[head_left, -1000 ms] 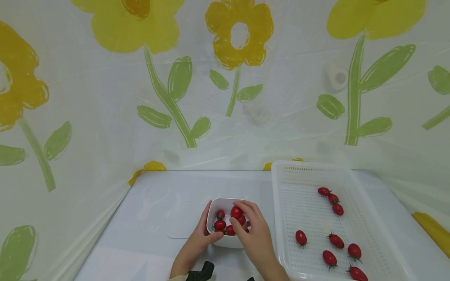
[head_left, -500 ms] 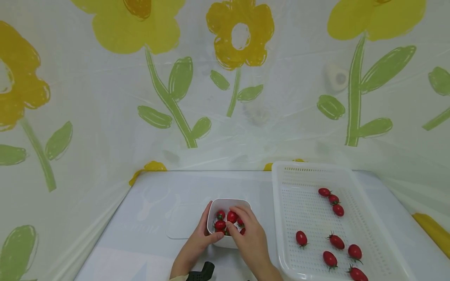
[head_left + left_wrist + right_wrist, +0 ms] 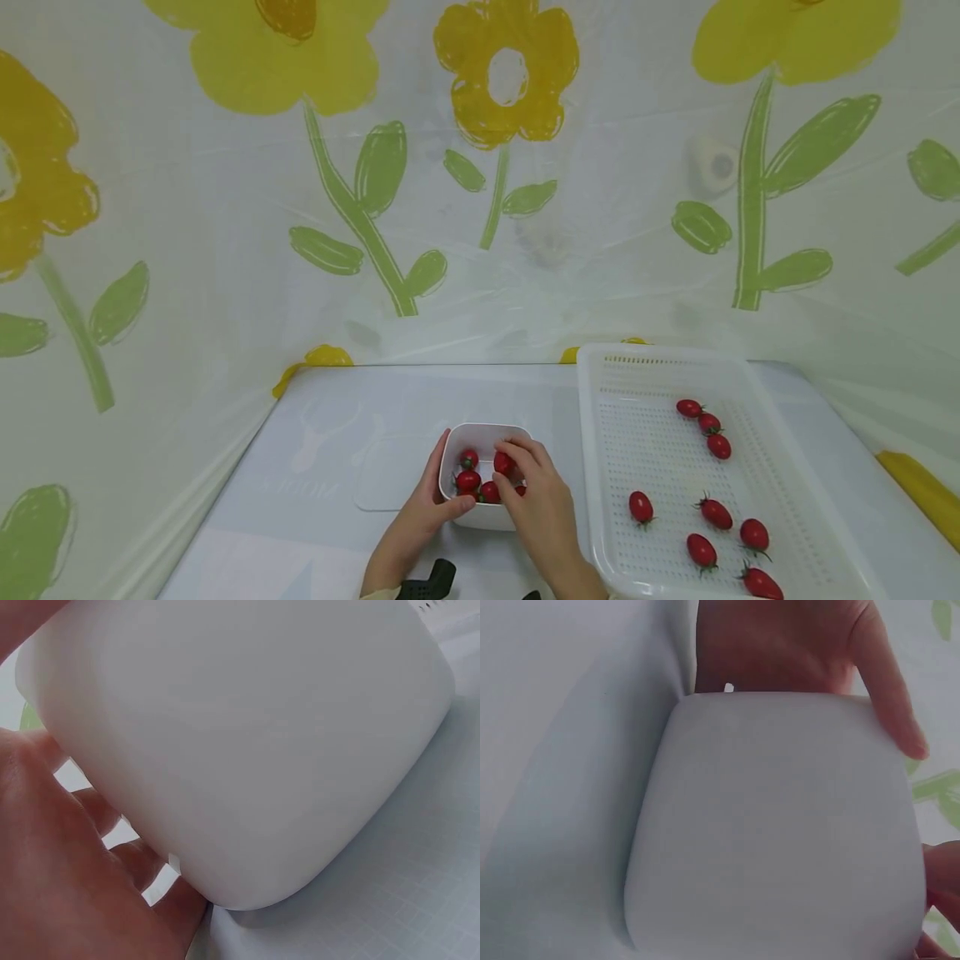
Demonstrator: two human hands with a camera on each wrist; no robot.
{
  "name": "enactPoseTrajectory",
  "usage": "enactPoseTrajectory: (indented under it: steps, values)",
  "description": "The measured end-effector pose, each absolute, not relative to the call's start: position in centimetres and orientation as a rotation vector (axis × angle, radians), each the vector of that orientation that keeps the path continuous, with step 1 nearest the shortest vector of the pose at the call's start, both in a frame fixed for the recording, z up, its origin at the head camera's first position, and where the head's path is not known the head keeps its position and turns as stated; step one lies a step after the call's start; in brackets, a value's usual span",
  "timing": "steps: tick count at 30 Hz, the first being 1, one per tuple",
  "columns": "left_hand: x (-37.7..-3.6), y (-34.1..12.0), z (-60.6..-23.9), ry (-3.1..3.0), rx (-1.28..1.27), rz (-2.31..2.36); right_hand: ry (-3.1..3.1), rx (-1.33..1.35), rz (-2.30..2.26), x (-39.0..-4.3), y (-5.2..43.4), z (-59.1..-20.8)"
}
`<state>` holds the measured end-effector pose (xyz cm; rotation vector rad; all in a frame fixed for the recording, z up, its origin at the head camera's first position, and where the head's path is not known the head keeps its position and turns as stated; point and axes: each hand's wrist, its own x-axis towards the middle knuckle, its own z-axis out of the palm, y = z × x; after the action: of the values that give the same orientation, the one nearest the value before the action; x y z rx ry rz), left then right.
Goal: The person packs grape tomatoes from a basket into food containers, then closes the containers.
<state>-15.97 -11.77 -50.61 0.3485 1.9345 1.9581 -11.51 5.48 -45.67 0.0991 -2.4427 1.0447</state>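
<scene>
A small white box with rounded corners stands on the table, several red cherry tomatoes lying inside. My left hand grips its left side, with the thumb over the near rim. In the left wrist view, the fingers lie along the box's outer wall. Over the box's right half, my right hand pinches one cherry tomato between thumb and fingers. That hand covers part of the right rim and some tomatoes. The right wrist view shows mostly the box's outside, with the left hand behind it.
To the right stands a large white perforated basket with several cherry tomatoes spread about in it. A flowered sheet hangs behind the white table. A dark strap piece sits at the left wrist.
My right hand dipped left and down into the box with the pinched tomato, then came back slightly right. The left hand keeps its grip on the box, and the basket's tomatoes have stayed put.
</scene>
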Motion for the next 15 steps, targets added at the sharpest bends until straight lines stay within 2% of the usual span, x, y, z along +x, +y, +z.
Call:
enactPoseTrajectory:
  steps: [15]
  values:
    - [-15.92, -11.79, -50.57, 1.931, 0.368, 1.958, -2.444, 0.106, 0.905, -11.76, 5.26, -46.46]
